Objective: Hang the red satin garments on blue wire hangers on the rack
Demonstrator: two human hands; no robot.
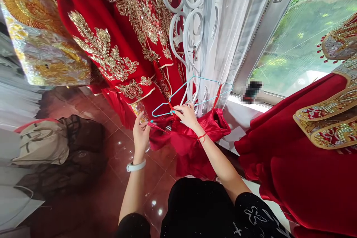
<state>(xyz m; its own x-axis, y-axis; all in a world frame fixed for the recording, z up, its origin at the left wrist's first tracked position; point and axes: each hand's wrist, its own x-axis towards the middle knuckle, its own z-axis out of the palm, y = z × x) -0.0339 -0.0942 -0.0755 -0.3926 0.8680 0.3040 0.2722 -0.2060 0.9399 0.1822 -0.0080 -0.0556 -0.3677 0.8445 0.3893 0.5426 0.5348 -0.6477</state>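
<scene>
A light blue wire hanger (195,93) hangs on a white scrolled metal rack (189,26). A plain red satin garment (195,134) droops from it toward the floor. My right hand (187,114) pinches a thin red strap of that garment at the hanger's lower bar. My left hand (141,134), with a white band on the wrist, pinches the garment's other red strap just left of the hanger's end.
Red gowns with gold embroidery (119,41) hang above and left. Another red embroidered gown (306,148) spreads at the right by a window (304,33). White curtain (237,26) hangs behind the rack. A beige bag and dark netting (55,145) lie on the red tiled floor.
</scene>
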